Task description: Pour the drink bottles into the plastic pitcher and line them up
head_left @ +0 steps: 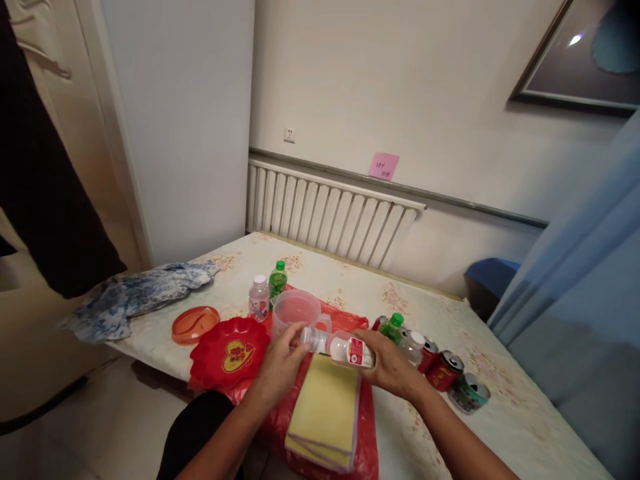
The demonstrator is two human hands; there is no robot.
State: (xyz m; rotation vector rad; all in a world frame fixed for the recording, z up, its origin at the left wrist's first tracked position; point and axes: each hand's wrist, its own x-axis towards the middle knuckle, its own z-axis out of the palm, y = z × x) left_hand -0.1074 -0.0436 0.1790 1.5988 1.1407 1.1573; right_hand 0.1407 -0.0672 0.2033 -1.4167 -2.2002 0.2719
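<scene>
Right hand (393,365) gripping small clear bottle (345,349) sideways near tabletop front edge, above yellow cloths (325,410); left hand (280,363) fingers pinching cap end beside pitcher (296,312). Likely light, thin-walled, slippery; holding mid-body seems safest.

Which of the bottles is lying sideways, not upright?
The clear red-labelled bottle, held by the left hand and right hand, neck toward the measuring jug. The rest stand upright.

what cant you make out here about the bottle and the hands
Head view only:
- Cap of the clear bottle: hidden under the left hand, so on or off is unclear.
- Bottle's base: covered by the right hand.
- Red label text: too small.
- Pink note writing: too small.
- Measuring jug contents: unclear.
</scene>
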